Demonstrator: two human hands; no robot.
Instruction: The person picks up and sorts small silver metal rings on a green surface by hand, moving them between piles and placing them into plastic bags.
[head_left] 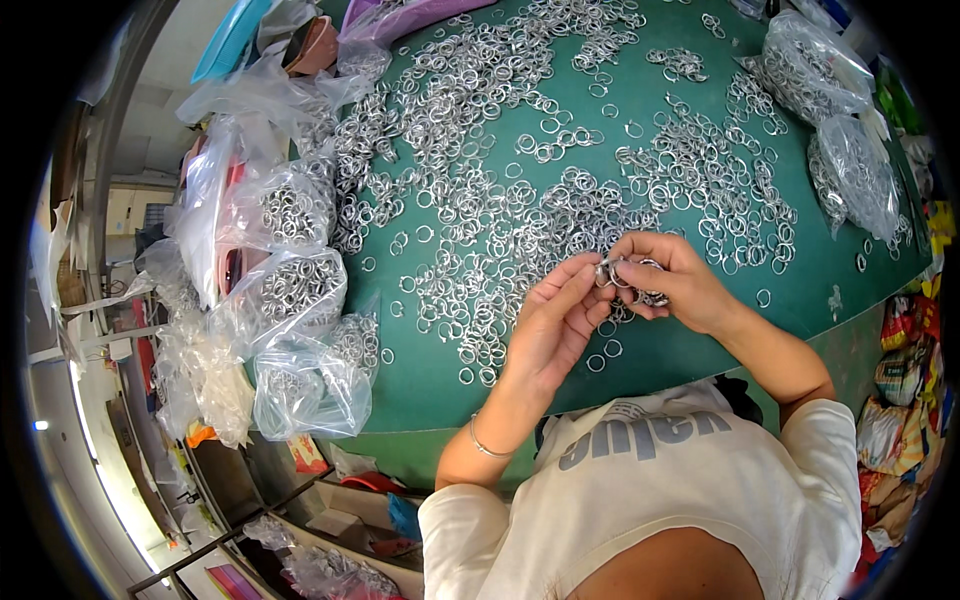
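Observation:
Close to the table's near side, my two hands meet over loose silver metal rings. My left hand (556, 318) pinches a small silver ring (603, 272) between thumb and forefinger, its other fingers curled loosely below. Touching that same ring is my right hand (682, 284), whose thumb and forefinger are pressed together. More silver rings (652, 297) are tucked in the curled fingers of my right hand. Just beyond my hands lies a dense pile of rings (580, 212). Two single rings (604, 355) rest on the table below my fingers. Whether the pinched ring is one or two linked pieces is too small to tell.
The green table (430, 390) carries heaps of rings across its far side. Clear plastic bags of rings (300, 285) line the left edge; more bags (855, 165) stand at the far right. A purple tray (400, 18) sits at the back. Colourful packages (900, 400) lie beyond the right edge.

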